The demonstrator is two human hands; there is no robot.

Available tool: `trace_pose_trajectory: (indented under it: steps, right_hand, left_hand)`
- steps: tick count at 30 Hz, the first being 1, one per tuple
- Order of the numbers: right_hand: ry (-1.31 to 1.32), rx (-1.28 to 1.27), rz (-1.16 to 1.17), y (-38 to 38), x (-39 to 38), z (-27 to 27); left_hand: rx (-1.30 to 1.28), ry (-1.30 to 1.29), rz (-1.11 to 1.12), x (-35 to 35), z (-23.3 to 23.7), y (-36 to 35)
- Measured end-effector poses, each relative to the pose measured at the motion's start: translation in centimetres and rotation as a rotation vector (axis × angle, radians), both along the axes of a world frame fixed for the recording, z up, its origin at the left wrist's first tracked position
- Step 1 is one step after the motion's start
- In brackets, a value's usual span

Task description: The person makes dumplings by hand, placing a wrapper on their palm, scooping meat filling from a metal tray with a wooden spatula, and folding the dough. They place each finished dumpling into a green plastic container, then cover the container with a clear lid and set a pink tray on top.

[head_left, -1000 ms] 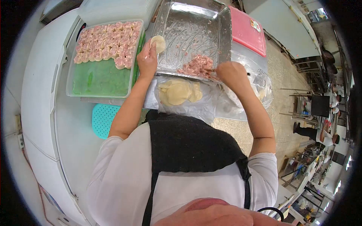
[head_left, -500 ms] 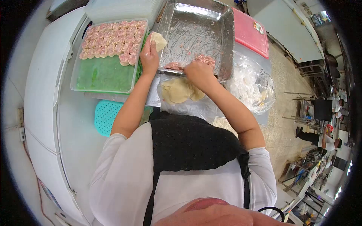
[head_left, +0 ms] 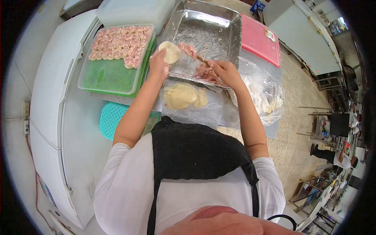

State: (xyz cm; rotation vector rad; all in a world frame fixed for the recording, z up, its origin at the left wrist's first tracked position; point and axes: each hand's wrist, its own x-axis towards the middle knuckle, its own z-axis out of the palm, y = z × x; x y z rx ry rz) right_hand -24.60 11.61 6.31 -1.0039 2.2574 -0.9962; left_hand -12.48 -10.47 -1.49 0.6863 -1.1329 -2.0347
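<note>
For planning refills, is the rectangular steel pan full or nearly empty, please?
Nearly empty: the rectangular steel pan shows a mostly bare bottom, with one small pink mince heap.

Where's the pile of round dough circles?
In the head view, the pile of dough wrappers lies on clear plastic in the middle, just below the metal tray and between the person's two forearms.

Two hands [head_left: 158, 64] [head_left: 224, 71], one held wrapper [head_left: 170, 51], one stick [head_left: 200, 58], one tray [head_left: 232, 47], one dumpling container [head_left: 109, 76].
</note>
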Motion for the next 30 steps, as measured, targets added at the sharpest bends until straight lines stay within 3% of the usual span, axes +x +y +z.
trace_pose_trajectory:
  steps: [1,2,4,5,7,8,11,12,14,15,20,23,25,27,29,30]
  right_hand:
    - [0.006,-0.044,0.013,0.0,0.0,0.3]
    - [0.008,-0.045,0.007,-0.2,0.3,-0.1]
    - [0.028,-0.279,0.005,-0.9,0.8,-1.7]
    - [0.031,-0.278,0.001,-0.8,0.9,-2.3]
    - [0.402,-0.175,0.133,-0.7,1.4,-2.9]
    - [0.405,-0.171,0.128,-0.1,1.1,-2.8]
    - [0.563,0.376,0.257,2.7,-1.1,0.4]
    - [0.562,0.385,0.251,2.9,-1.1,1.5]
    - [0.597,0.800,0.234,3.2,-0.4,3.4]
    - [0.623,0.708,0.265,3.3,-0.2,0.7]
    - [0.478,0.428,0.210,2.5,0.6,1.7]
    - [0.395,0.247,0.024,1.3,1.3,2.1]
    - [0.505,-0.118,0.111,0.5,1.6,-0.5]
    - [0.551,-0.022,0.108,0.8,1.6,0.1]
    - [0.646,0.232,0.081,1.1,1.7,2.5]
    - [0.651,0.226,0.086,1.2,2.1,3.2]
  left_hand:
    - [0.276,0.152,-0.124,-0.3,0.8,1.1]
    - [0.276,0.152,-0.130,-0.7,1.6,2.1]
    - [0.566,0.332,-0.185,-1.5,3.9,4.0]
    - [0.646,0.530,-0.241,-1.8,5.2,4.5]
    - [0.704,0.463,-0.202,-1.6,4.9,4.2]
    - [0.757,0.398,-0.159,-1.4,4.7,3.8]
    - [0.737,0.362,-0.134,-1.5,0.4,1.4]
    - [0.746,0.361,-0.140,-1.4,0.3,0.8]
    - [0.656,0.324,-0.123,-1.1,0.3,-0.1]
    - [0.632,0.335,-0.117,-1.3,0.3,-0.3]
    - [0.587,0.310,-0.187,-1.7,1.0,0.5]
    - [0.650,0.319,-0.257,-2.4,1.4,1.8]
    - [0.717,0.343,-0.310,-2.5,3.2,3.1]
    - [0.750,0.322,-0.248,-2.1,5.6,4.2]
    - [0.728,0.308,-0.233,-2.1,4.8,3.7]
    - [0.706,0.287,-0.223,-2.2,4.2,3.2]
